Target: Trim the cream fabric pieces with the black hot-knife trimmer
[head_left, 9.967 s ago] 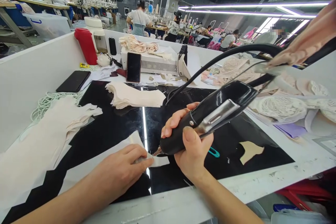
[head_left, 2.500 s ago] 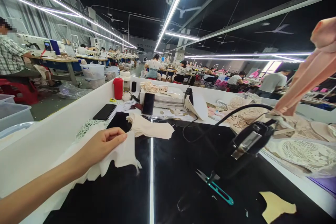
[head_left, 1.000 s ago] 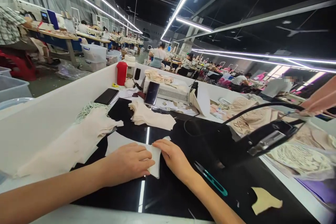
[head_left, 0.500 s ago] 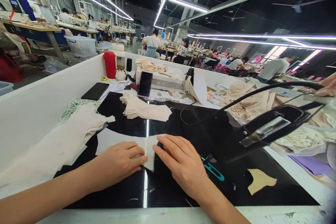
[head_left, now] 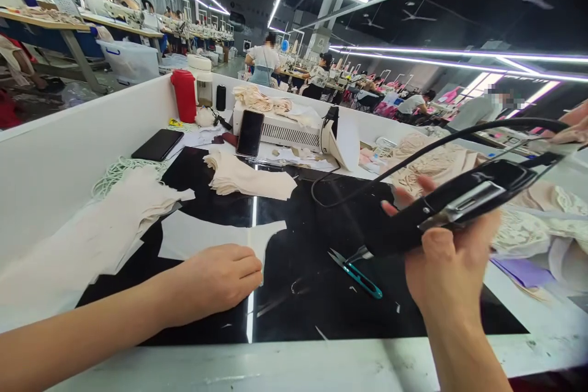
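My left hand point(head_left: 225, 275) rests with curled fingers on the narrow end of a white cut fabric piece point(head_left: 193, 236), which lies flat on the black work surface point(head_left: 303, 306). A seam-like strip crosses the piece beside my fingers. On the right, my right hand point(head_left: 452, 263) is wrapped around a black corded hand tool point(head_left: 432, 208) with a metal lever and a small metal tip; its exact kind is unclear. Its fingers show beyond the tool and its thumb on the near side. Teal thread snips point(head_left: 362, 278) lie below the tip.
A fabric stack point(head_left: 50, 251) lies left, another fabric stack point(head_left: 248, 177) behind. A phone point(head_left: 250, 133) leans on a white box point(head_left: 289, 128) near a red cup point(head_left: 184, 95). The tool's cord point(head_left: 390, 177) arcs rightward. Another person's hand point(head_left: 576, 125) is at upper right.
My right hand has left the fabric piece, moved right and taken hold of the black tool. My left hand stays on the fabric. The view has shifted slightly; my arm now covers the yellowish scrap's place.
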`<state>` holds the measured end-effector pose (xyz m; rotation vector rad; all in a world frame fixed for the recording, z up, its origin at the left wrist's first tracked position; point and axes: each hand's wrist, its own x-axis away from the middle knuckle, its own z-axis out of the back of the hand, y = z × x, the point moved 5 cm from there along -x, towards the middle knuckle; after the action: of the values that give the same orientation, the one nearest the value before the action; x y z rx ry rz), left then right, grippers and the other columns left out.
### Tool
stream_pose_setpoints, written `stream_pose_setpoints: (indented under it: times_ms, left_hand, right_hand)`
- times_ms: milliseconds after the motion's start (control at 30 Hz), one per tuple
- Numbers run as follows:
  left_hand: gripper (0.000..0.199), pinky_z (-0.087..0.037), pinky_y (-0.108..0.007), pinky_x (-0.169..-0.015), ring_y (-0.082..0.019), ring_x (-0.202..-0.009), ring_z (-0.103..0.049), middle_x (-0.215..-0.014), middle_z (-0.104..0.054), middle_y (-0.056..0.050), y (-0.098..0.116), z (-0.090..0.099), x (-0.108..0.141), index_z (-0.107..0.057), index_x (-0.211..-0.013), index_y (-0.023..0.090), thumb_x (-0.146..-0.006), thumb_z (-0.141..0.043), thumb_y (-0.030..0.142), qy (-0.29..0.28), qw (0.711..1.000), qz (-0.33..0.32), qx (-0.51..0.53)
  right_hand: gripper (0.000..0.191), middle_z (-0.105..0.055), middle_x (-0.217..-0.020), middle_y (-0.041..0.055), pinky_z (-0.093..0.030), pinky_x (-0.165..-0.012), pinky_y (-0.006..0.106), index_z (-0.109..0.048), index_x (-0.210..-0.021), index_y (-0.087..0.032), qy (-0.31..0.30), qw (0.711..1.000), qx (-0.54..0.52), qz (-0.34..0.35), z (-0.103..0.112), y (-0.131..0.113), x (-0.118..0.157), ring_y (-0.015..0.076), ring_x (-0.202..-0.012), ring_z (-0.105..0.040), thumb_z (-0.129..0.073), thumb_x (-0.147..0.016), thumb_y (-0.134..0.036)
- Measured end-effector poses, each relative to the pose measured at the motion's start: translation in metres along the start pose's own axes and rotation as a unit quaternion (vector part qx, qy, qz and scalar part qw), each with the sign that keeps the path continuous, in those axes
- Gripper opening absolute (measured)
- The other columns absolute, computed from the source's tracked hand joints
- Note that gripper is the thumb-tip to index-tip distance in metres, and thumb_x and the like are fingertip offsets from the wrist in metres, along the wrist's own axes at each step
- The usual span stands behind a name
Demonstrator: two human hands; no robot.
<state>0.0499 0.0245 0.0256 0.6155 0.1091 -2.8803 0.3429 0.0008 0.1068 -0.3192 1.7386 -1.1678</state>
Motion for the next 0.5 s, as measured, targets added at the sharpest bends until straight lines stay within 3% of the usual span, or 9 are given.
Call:
stream_pose_setpoints:
  times_ms: [67,133,200,400,500]
  left_hand:
    - [0.025,-0.055,-0.031,-0.086,-0.021,-0.092,-0.067,-0.095,-0.072,-0.006,0.002,-0.002,-0.001,-0.067,-0.103,0.018,-0.098,-0.055,-0.002,-0.005,1.0,-0.001,-0.005]
    - [0.026,-0.055,-0.033,-0.084,-0.022,-0.089,-0.066,-0.093,-0.071,-0.007,0.004,-0.004,-0.001,-0.068,-0.102,0.018,-0.096,-0.054,-0.003,-0.017,1.0,-0.001,-0.015]
    - [0.028,-0.054,-0.033,-0.082,-0.021,-0.084,-0.064,-0.091,-0.069,-0.006,0.006,-0.006,-0.001,-0.068,-0.101,0.018,-0.095,-0.053,-0.005,-0.03,0.999,-0.001,-0.023]
    - [0.022,-0.053,-0.032,-0.077,-0.021,-0.083,-0.062,-0.091,-0.067,-0.005,0.003,-0.011,0.0,-0.064,-0.092,0.019,-0.095,-0.057,-0.002,-0.042,0.998,0.043,0.011]
    - [0.02,-0.053,-0.032,-0.077,-0.02,-0.084,-0.063,-0.092,-0.067,-0.004,0.0,-0.013,-0.001,-0.062,-0.089,0.018,-0.098,-0.057,0.001,-0.037,0.995,0.087,0.037]
  right_hand:
    - [0.067,-0.073,-0.116,0.0038,-0.063,-0.085,0.045,-0.058,-0.137,-0.035,-0.01,0.998,-0.053,-0.027,-0.009,0.004,-0.007,0.0236,-0.096,-0.075,-0.085,-0.078,-0.052]
    - [0.06,-0.072,-0.097,0.0005,-0.063,-0.072,0.037,-0.061,-0.133,-0.033,-0.025,0.996,-0.076,-0.036,-0.018,0.005,-0.01,0.0184,-0.078,-0.072,-0.084,-0.079,-0.047]
    - [0.061,-0.07,-0.094,-0.0009,-0.061,-0.065,0.032,-0.06,-0.132,-0.033,-0.048,0.995,-0.086,-0.032,-0.028,0.004,-0.007,0.0158,-0.072,-0.068,-0.084,-0.078,-0.045]
    - [0.063,-0.069,-0.099,-0.0002,-0.061,-0.067,0.033,-0.056,-0.136,-0.033,-0.179,0.971,-0.157,-0.018,-0.071,-0.008,0.026,0.0149,-0.073,-0.069,-0.086,-0.083,-0.048]
    - [0.061,-0.066,-0.09,-0.0032,-0.057,-0.054,0.029,-0.054,-0.137,-0.034,-0.178,0.957,-0.228,-0.014,-0.089,-0.016,0.044,0.0131,-0.06,-0.065,-0.083,-0.085,-0.047]
